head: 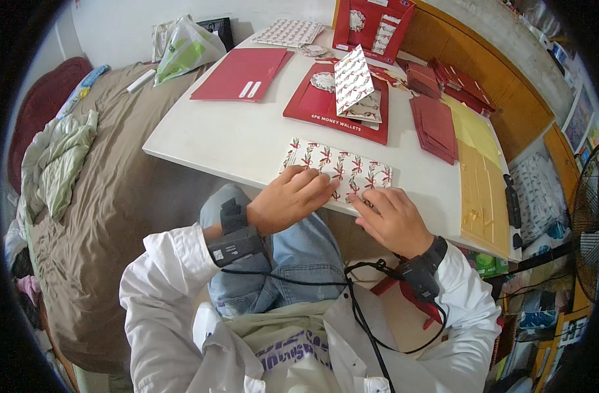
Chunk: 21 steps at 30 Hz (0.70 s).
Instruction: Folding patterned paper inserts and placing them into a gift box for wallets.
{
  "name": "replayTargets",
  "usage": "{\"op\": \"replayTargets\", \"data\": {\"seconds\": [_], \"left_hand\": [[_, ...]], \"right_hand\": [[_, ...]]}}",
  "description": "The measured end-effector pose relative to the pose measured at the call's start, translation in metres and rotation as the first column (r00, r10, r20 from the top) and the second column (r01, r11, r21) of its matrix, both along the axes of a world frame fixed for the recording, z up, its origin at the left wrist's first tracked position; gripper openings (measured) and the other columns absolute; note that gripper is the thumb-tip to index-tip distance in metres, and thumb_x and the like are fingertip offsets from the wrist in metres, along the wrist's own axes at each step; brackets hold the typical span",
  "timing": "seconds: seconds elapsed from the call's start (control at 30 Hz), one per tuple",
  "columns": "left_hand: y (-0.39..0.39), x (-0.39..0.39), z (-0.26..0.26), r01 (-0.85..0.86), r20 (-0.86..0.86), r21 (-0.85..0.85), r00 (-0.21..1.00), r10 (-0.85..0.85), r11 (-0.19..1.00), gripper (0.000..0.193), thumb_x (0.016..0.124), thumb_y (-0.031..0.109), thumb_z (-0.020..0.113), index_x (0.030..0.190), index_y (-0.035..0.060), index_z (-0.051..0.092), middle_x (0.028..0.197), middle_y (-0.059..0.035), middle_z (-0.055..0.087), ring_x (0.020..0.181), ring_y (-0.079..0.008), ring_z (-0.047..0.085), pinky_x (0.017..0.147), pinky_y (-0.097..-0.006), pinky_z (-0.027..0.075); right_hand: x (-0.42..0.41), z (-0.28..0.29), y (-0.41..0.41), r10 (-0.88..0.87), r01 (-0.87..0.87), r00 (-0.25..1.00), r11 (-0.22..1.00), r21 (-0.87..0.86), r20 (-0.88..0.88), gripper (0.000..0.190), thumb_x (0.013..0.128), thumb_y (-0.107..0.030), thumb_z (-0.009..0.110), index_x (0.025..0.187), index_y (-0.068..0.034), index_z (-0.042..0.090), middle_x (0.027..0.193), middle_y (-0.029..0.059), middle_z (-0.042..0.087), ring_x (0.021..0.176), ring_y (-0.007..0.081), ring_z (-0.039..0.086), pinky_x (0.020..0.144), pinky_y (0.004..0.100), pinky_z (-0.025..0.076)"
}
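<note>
A white card with a red-bow and green-sprig print (351, 164) lies flat along the table's near edge. My left hand (297, 196) is over its left half, fingers bent and tips on the print; the thumb is hidden. On the card's near right part, my right hand (390, 218) touches the surface with a fingertip, its thumb lower, by the near edge. Whether either hand pinches the card cannot be told. Beyond it a red printed pack (299, 110) lies flat, with a folded patterned card (353, 83) standing on it like a tent.
Red folders (240, 73) lie at the table's left. To the right are stacks of dark-red envelopes (432, 127) and a yellow sheet (484, 196). A red display box (371, 29) stands at the back. A black cable (361, 314) hangs between my wrists; a bed (98, 221) is at left.
</note>
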State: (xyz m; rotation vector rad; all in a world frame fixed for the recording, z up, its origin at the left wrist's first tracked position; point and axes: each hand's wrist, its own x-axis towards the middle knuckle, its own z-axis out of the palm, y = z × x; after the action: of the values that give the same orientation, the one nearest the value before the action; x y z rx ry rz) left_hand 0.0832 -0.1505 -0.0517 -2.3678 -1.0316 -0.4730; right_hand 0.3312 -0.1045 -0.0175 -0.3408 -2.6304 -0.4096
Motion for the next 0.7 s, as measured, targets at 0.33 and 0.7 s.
{"op": "replayTargets", "data": {"seconds": [0.33, 0.7], "left_hand": [[-0.006, -0.006, -0.002, 0.043, 0.016, 0.111, 0.999, -0.045, 0.993, 0.043, 0.081, 0.012, 0.056, 0.122, 0.0040, 0.058, 0.090, -0.0028, 0.047, 0.080, -0.0165, 0.051, 0.076, -0.0306, 0.046], [-0.011, -0.028, -0.006, 0.055, 0.113, 0.131, 0.991, -0.070, 0.990, 0.049, 0.078, 0.008, 0.059, 0.127, 0.0041, 0.056, 0.093, -0.0032, 0.051, 0.079, -0.0161, 0.053, 0.072, -0.0290, 0.048]], "right_hand": [[-0.007, -0.012, -0.003, -0.060, 0.055, 0.998, 0.974, 0.218, 0.014, 0.041, 0.076, -0.013, 0.066, 0.116, -0.001, 0.063, 0.084, 0.0023, 0.050, 0.077, 0.0173, 0.051, 0.066, 0.0288, 0.047], [-0.003, -0.014, -0.001, -0.041, 0.041, 0.999, 0.989, 0.142, -0.007, 0.043, 0.075, -0.018, 0.069, 0.115, -0.003, 0.063, 0.084, 0.0013, 0.051, 0.071, 0.0164, 0.048, 0.060, 0.0270, 0.047]]}}
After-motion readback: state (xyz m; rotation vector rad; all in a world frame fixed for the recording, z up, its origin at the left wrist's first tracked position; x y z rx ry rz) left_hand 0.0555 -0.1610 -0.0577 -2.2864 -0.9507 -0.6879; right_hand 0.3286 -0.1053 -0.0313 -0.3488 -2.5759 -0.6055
